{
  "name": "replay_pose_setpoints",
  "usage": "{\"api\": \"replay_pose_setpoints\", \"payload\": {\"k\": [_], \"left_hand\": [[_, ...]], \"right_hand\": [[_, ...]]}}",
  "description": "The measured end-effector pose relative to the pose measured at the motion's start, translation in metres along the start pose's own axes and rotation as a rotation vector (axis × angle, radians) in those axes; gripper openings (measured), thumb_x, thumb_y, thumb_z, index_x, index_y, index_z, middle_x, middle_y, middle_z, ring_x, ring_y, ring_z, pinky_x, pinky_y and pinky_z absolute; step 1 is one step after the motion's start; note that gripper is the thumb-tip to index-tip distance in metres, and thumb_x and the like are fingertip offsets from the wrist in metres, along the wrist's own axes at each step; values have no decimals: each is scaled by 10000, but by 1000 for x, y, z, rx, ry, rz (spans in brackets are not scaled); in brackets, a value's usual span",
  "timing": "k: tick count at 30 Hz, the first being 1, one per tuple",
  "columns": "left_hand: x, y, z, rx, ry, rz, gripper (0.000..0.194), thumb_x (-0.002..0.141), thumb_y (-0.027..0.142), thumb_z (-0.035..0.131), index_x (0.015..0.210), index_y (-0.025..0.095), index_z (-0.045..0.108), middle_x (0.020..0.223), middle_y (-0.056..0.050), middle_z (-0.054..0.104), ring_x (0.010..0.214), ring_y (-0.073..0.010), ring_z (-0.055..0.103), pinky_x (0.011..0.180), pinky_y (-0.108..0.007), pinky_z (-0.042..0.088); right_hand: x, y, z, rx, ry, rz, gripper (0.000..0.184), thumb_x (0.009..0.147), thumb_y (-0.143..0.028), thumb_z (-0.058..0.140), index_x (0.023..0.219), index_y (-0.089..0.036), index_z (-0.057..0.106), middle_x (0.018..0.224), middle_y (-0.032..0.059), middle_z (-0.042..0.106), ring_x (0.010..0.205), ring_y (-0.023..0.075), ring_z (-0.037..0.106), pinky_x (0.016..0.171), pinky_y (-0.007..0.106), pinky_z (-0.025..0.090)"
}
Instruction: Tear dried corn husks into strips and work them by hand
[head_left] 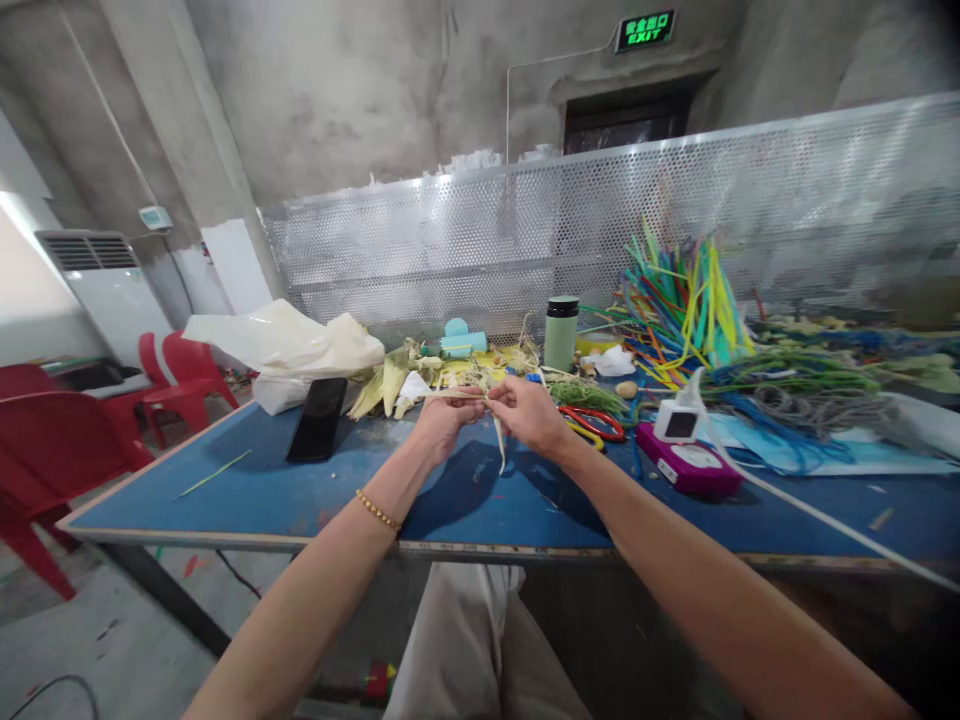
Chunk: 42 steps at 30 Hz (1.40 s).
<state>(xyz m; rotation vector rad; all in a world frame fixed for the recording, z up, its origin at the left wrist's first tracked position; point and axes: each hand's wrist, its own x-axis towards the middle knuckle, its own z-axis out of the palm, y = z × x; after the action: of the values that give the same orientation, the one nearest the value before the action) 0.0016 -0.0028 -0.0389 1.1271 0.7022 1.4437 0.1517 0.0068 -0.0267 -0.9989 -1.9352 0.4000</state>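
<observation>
My left hand [448, 418] and my right hand [527, 408] meet above the blue table, fingertips nearly touching. Both are closed in a pinch on a pale, flat strip [501, 452] that looks like dried husk. One end of the strip hangs down between the hands, and another pale length sticks out leftward over my left fingers. Just behind my hands lie loose dried husks [390, 382] and pale scraps. Close to my right hand are scissors with red handles [600, 422] and a bundle of thin green strands [592, 395].
A black phone [317, 420] and a white plastic bag [300, 345] are at the left. Behind stands a green bottle [561, 335]. To the right are a purple box [686, 460] with a white charger [677, 420], a white cable, colourful strips [694, 300] and tangled cords [802, 385].
</observation>
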Motion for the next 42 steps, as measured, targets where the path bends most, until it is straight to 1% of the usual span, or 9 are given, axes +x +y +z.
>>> {"api": "replay_pose_setpoints", "payload": {"k": [3, 7, 12, 15, 18, 21, 25, 29, 42], "left_hand": [[2, -2, 0, 58, 6, 77, 322, 452, 99, 803, 747, 104, 675, 643, -27, 658, 620, -126, 579, 653, -270, 426], [4, -4, 0, 113, 27, 110, 304, 457, 141, 805, 733, 119, 678, 658, -27, 665, 631, -127, 576, 667, -277, 438], [3, -4, 0, 152, 31, 170, 222, 453, 150, 804, 609, 120, 650, 683, -45, 661, 707, -141, 588, 710, -279, 447], [1, -1, 2, 164, 44, 179, 255, 456, 143, 801, 663, 119, 655, 657, -32, 657, 667, -140, 588, 687, -279, 450], [-1, 1, 5, 182, 54, 185, 325, 480, 135, 789, 778, 126, 660, 643, -11, 660, 606, -131, 586, 648, -274, 451], [-2, 1, 6, 231, -34, 204, 288, 526, 123, 755, 792, 127, 645, 616, -5, 652, 603, -137, 603, 642, -266, 450], [0, -2, 4, 232, -53, 217, 371, 565, 128, 725, 922, 138, 625, 623, 10, 652, 588, -131, 610, 632, -257, 445], [2, -3, 1, 253, -44, 221, 348, 578, 134, 725, 907, 134, 613, 656, 9, 640, 590, -114, 596, 619, -245, 435], [6, -8, -4, 311, -34, 233, 255, 563, 135, 724, 776, 143, 584, 648, 9, 610, 583, -98, 553, 589, -231, 397]], "right_hand": [[-1, -2, 1, -12, 17, -9, 20, 783, -158, 556, 786, -169, 572, 621, 8, 640, 514, 127, 585, 533, 238, 442], [-1, -3, 1, 17, 10, -12, 41, 782, -148, 544, 765, -171, 573, 613, 7, 643, 478, 119, 577, 496, 227, 439], [0, 1, 1, 187, -61, 74, 66, 793, -192, 525, 766, -161, 576, 582, 3, 624, 395, 113, 536, 417, 227, 426], [0, 1, 1, 238, -71, 96, 95, 796, -212, 513, 767, -157, 586, 600, 14, 643, 380, 113, 529, 402, 232, 425], [0, -1, 0, 141, -39, 77, 88, 774, -216, 546, 734, -157, 597, 611, 32, 669, 408, 119, 550, 432, 233, 438], [0, -4, -1, 29, 16, 62, 72, 742, -198, 583, 681, -163, 600, 580, 35, 671, 448, 129, 574, 460, 226, 438], [2, -2, 0, 138, 6, 117, 104, 755, -207, 563, 658, -170, 574, 553, 28, 660, 418, 126, 558, 430, 223, 432], [2, 0, 0, 286, -39, 161, 118, 758, -227, 560, 656, -168, 563, 549, 15, 649, 365, 111, 521, 376, 217, 414], [-2, -6, -4, 360, -47, 143, 131, 729, -243, 589, 637, -151, 577, 540, 0, 630, 377, 83, 491, 401, 199, 404]]}}
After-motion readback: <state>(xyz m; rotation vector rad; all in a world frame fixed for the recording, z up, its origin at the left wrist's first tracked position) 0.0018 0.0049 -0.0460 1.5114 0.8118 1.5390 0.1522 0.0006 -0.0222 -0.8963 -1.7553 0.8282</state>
